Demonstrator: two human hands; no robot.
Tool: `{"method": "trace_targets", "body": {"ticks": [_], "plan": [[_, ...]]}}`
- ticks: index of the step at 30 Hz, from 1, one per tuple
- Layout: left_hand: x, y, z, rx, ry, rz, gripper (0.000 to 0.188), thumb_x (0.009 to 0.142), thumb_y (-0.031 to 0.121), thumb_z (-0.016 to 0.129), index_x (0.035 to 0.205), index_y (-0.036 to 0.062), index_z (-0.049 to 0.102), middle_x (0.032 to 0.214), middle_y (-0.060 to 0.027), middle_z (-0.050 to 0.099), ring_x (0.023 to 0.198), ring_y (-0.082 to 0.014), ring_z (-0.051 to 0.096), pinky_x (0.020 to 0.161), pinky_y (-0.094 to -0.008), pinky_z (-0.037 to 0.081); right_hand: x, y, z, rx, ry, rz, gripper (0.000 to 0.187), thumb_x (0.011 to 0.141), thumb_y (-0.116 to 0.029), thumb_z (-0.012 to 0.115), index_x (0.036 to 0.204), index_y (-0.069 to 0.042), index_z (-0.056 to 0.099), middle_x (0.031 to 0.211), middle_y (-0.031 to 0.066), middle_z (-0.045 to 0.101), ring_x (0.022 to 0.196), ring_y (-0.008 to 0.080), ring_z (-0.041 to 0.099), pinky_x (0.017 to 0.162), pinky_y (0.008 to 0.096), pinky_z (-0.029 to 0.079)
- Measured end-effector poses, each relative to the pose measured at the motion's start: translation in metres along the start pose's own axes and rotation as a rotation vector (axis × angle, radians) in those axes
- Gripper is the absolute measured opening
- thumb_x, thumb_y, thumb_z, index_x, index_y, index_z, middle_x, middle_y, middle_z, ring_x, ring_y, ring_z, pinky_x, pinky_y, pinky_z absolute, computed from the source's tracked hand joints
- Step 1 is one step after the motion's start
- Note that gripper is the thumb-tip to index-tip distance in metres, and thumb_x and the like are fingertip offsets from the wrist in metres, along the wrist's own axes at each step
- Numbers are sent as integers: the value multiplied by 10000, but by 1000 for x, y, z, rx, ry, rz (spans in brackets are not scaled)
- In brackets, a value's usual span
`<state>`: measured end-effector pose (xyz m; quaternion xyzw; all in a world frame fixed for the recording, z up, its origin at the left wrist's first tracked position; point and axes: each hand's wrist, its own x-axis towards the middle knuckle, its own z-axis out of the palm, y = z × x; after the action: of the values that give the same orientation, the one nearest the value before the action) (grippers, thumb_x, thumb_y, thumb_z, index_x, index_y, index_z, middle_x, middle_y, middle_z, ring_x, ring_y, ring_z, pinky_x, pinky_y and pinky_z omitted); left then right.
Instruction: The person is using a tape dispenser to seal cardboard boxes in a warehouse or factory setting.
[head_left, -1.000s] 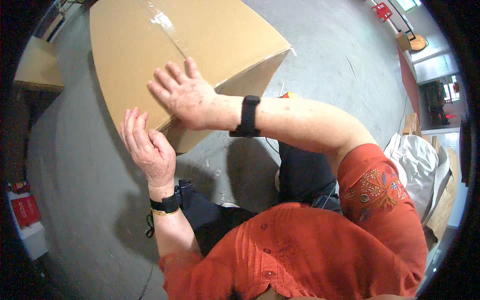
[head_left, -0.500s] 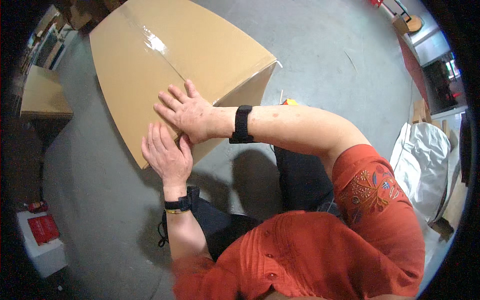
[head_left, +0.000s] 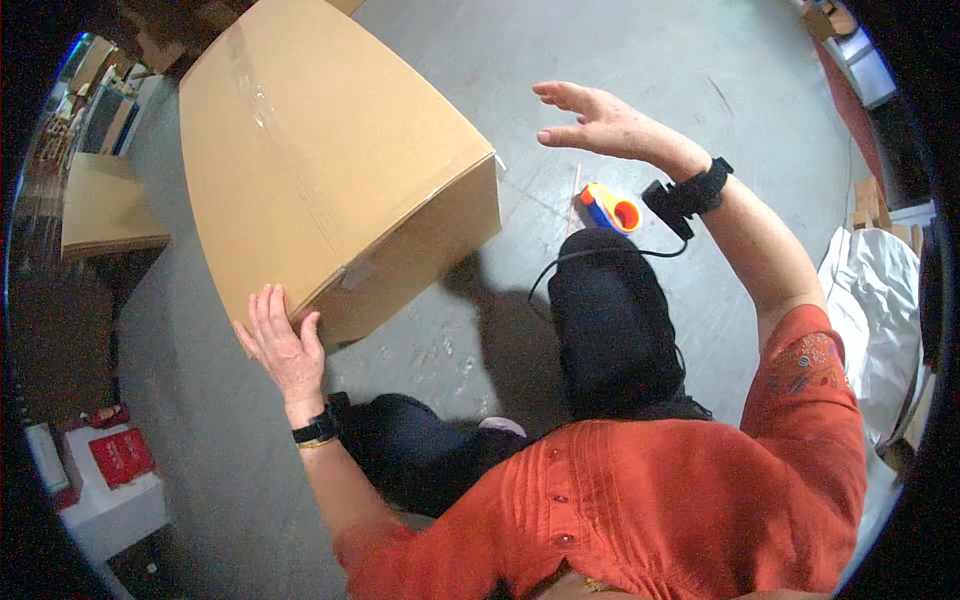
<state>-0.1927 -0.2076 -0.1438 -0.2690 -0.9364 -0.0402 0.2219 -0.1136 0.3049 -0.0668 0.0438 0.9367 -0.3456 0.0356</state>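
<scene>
Left hand [head_left: 286, 355]: fingers lay straight, unclenched, at near corner of carton [head_left: 320, 150].
Right hand [head_left: 608, 127]: hung free, fingers parted, near tape dispenser [head_left: 601, 207].
Carton corner: flat, light pressure seemed steadiest.

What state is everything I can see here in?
Cardboard box: top shut.
Clear tape: stuck along the top seam.
Left hand: open, at the box's near corner.
Right hand: open, empty, raised clear of the box.
Orange, yellow and blue tool: lying on the floor.
Silvery-white sheet: crumpled.
Red packet: lying flat.
</scene>
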Motion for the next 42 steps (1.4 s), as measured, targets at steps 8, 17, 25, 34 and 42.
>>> {"method": "trace_targets", "body": {"ticks": [8,17,25,34,42], "plan": [[53,60,-39,-322,-47,-15,553,879,190,734,1360,14,523,1437,-211,525,1367,-404,459,1163,-544,319,12,-7,37,74,-223,-64,816,953,-519,679,1541,-40,379,1549,228,443,1454,368,416,1179,503,383],[112,106,24,-550,16,237,469,864,281,772,1238,48,607,1282,-174,605,1240,-377,542,1073,-490,395,-2,-5,-28,-128,-326,56,626,976,-377,694,1488,-79,490,1426,245,572,1344,382,547,1131,507,452],[126,131,21,-473,-109,213,607,842,438,768,1227,3,594,1277,-215,580,1240,-412,518,1068,-534,376,-3,8,10,-2,-315,9,654,950,-382,715,1434,12,519,1387,239,610,1271,338,612,1086,425,489],[150,193,47,-446,-62,199,798,829,544,749,1290,-62,511,1377,-239,507,1333,-394,467,1184,-606,277,8,20,44,62,-269,-76,654,934,-361,718,1429,18,520,1399,240,601,1295,352,597,1100,427,481],[150,212,44,-298,-17,182,744,835,529,744,1274,-26,515,1374,-212,499,1359,-366,455,1181,-613,296,6,24,56,156,-224,-131,651,969,-341,701,1489,-24,469,1438,231,572,1322,352,571,1106,445,473]]}}
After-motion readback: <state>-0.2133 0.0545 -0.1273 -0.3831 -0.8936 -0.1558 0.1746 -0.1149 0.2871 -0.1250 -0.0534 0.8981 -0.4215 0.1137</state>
